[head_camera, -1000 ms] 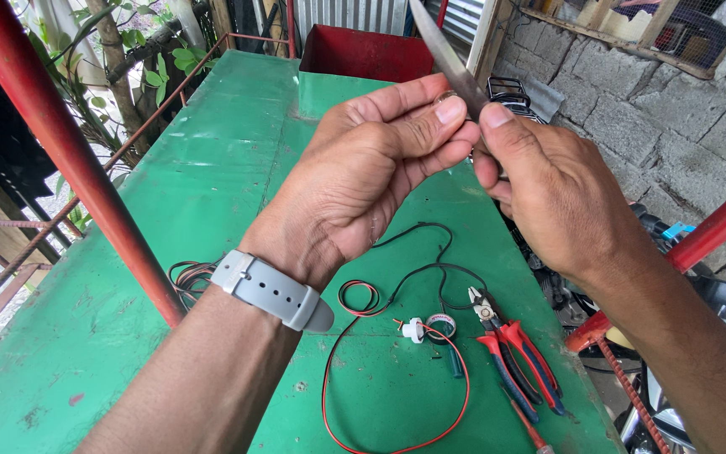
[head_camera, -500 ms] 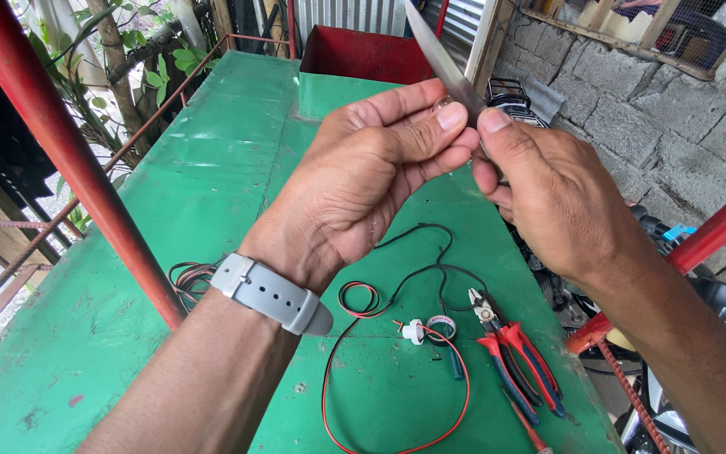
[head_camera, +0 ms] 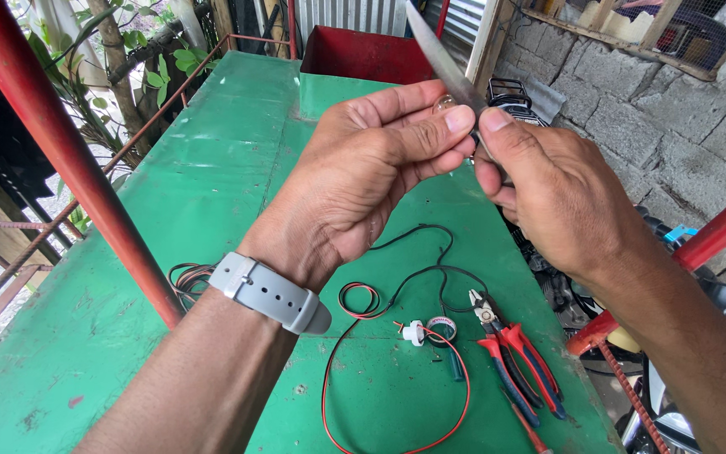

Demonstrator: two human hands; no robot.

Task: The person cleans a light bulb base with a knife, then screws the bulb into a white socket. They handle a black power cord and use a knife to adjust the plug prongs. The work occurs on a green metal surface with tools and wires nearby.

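Observation:
My left hand (head_camera: pixel 371 168), with a grey watch on its wrist, pinches a small clear bulb (head_camera: pixel 443 104) between thumb and fingertips. A thin black wire (head_camera: pixel 430 240) runs from under this hand down to the table. My right hand (head_camera: pixel 556 193) grips a knife by its handle, fingertips touching the left thumb. The knife blade (head_camera: pixel 439 55) points up and to the left, right beside the bulb. Both hands hover above the green metal table (head_camera: pixel 212 193).
On the table below lie a red and black wire loop (head_camera: pixel 380 378), a white lamp socket (head_camera: pixel 413 332), a small tape roll (head_camera: pixel 441 328) and red-handled pliers (head_camera: pixel 518 361). A red post (head_camera: pixel 69 160) stands at left, a red box (head_camera: pixel 363 55) at the far end.
The hands stay together in almost the same place. The knife blade has shifted slightly against the bulb.

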